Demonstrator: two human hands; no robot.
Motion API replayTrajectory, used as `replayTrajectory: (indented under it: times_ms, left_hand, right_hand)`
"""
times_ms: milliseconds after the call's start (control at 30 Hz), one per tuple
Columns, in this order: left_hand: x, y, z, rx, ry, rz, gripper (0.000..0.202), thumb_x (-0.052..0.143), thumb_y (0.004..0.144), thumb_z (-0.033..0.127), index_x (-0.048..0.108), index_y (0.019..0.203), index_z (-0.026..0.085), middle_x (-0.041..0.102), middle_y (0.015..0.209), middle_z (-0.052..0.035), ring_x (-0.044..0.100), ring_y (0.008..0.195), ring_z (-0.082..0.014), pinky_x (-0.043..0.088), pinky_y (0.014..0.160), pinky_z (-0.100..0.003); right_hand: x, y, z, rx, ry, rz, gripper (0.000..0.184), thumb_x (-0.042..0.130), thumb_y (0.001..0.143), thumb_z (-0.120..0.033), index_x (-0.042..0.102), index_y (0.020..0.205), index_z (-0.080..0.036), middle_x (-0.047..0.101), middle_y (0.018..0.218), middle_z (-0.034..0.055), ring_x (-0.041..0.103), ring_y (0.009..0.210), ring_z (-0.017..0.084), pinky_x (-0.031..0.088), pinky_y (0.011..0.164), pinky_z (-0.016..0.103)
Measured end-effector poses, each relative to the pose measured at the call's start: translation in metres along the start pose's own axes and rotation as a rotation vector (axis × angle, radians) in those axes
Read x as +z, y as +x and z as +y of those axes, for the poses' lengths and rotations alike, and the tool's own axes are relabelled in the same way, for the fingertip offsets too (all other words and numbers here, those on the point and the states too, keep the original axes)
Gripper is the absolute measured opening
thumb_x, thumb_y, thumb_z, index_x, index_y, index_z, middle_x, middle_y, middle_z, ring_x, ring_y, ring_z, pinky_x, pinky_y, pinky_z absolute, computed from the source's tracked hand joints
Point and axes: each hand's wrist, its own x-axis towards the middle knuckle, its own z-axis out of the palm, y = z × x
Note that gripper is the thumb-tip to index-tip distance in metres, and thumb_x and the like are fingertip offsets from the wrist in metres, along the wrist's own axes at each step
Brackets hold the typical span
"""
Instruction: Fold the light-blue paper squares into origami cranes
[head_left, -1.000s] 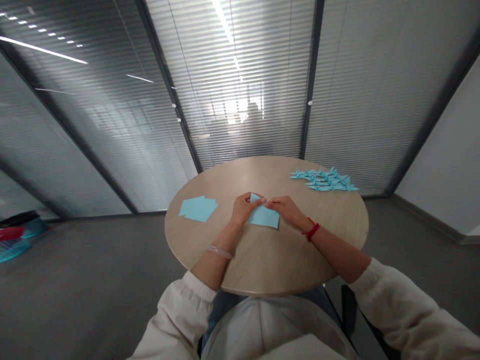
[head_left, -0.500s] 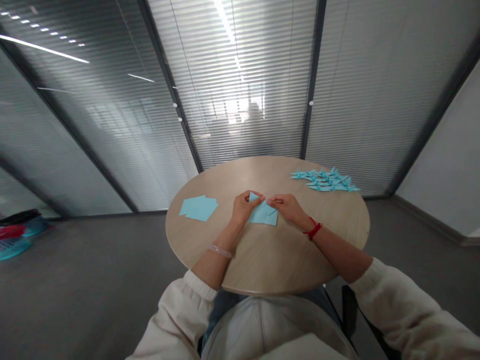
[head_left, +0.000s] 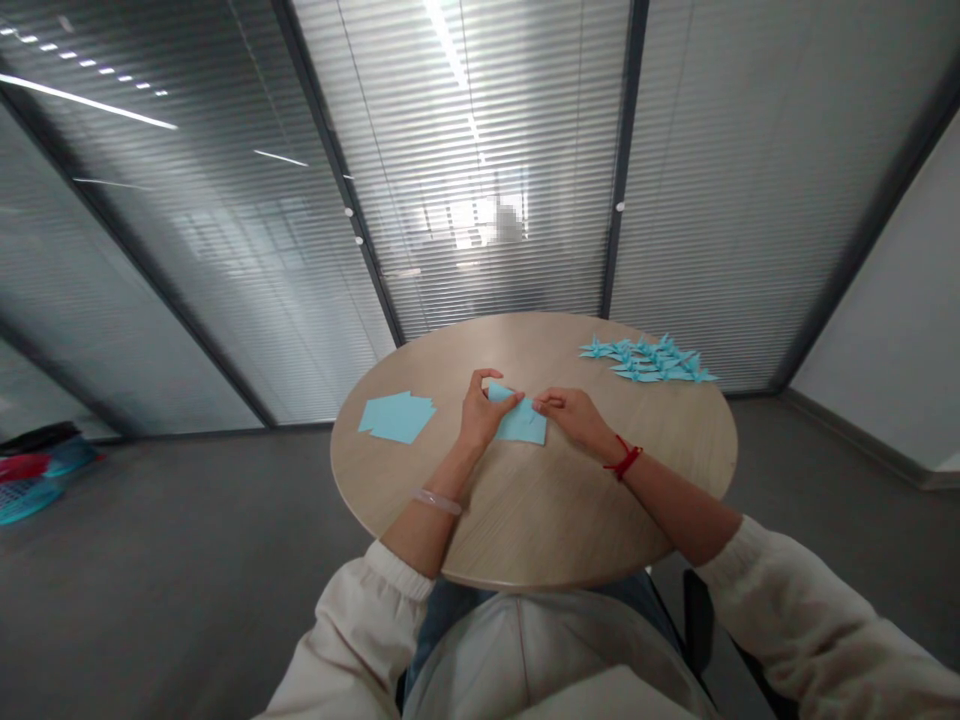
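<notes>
Between my hands, near the table's middle, lies a light blue sheet of origami paper with a fold across it. My left hand grips it at the upper left, thumb pressed on the paper and index finger raised and curved above the edge. At the paper's right side, my right hand has its thumb and index finger pinched at the edge; the other fingers are curled in. What lies under the fingertips is hidden.
Flat blue sheets lie overlapping at the left of the round wooden table. Several folded blue paper cranes sit in rows at the back right. Blinds behind glass stand beyond the table. Baskets are on the floor at far left.
The paper has shifted slightly left along with my left hand, whose index finger has lifted away from the thumb. My right hand stays almost where it was.
</notes>
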Motion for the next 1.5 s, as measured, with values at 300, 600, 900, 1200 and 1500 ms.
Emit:
replayTrajectory:
  times_ms: [300,600,900,1200,1500]
  left_hand:
    - [-0.001,0.000,0.000,0.014,0.136,0.012,0.058,0.080,0.056,0.035,0.054,0.105,0.020,0.041,0.057,0.0083,0.040,0.051,-0.0093,0.030,0.050,-0.020]
    - [-0.002,-0.002,0.004,0.031,0.162,0.054,0.048,0.078,0.058,0.035,0.056,0.098,0.021,0.045,0.059,0.0074,0.040,0.053,-0.0100,0.030,0.051,-0.020]
    - [-0.003,0.003,-0.002,-0.054,-0.183,-0.022,0.056,0.078,0.055,0.039,0.049,0.099,0.021,0.067,0.071,0.0016,0.055,0.053,-0.0111,0.039,0.051,-0.020]
    - [0.000,0.002,-0.003,0.014,-0.044,-0.070,0.034,0.074,0.061,0.042,0.064,0.081,0.017,0.054,0.053,0.0043,0.040,0.045,-0.0068,0.027,0.043,-0.019]
    - [-0.003,0.003,-0.006,0.029,0.056,-0.055,0.037,0.070,0.065,0.050,0.074,0.077,0.015,0.045,0.046,0.0034,0.030,0.045,-0.0070,0.020,0.045,-0.023]
  right_hand:
    - [0.000,-0.001,-0.004,0.016,0.029,0.010,0.024,0.061,0.078,-0.040,0.070,0.078,-0.018,0.073,0.077,0.0046,0.067,0.072,0.020,0.050,0.065,0.028]
    - [-0.005,0.002,0.000,-0.083,-0.121,0.089,0.024,0.059,0.080,-0.040,0.068,0.075,-0.019,0.071,0.079,0.0042,0.064,0.076,0.020,0.047,0.074,0.031]
    - [-0.006,0.000,-0.004,-0.100,-0.190,0.109,0.025,0.054,0.084,-0.037,0.067,0.077,-0.018,0.071,0.081,0.0052,0.064,0.078,0.019,0.046,0.075,0.029]
    - [-0.003,-0.001,-0.009,-0.090,-0.161,0.085,0.027,0.056,0.083,-0.042,0.070,0.079,-0.020,0.071,0.080,0.0044,0.063,0.072,0.018,0.047,0.070,0.028]
    - [-0.004,-0.003,-0.012,-0.156,-0.235,0.103,0.024,0.053,0.087,-0.037,0.069,0.087,-0.018,0.070,0.087,0.0065,0.062,0.080,0.018,0.046,0.076,0.028]
